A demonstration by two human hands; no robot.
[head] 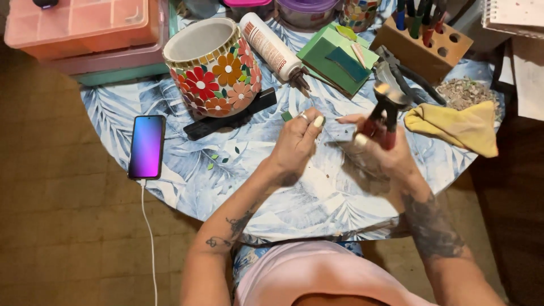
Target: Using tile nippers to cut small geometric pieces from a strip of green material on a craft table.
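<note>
My right hand grips red-handled nippers, their metal head pointing away from me above the table. My left hand is closed, thumb and fingers pinching a small green tile piece just left of the nippers. Both hands hover over the middle of a round table covered with a blue leaf-print cloth. A pot with a flower mosaic rests tilted on a black block to the left of my hands.
A glue bottle lies behind my hands beside green tile sheets. A phone on a white cable sits at left. A yellow cloth, a pile of shards, a wooden pen holder and plastic storage boxes surround them.
</note>
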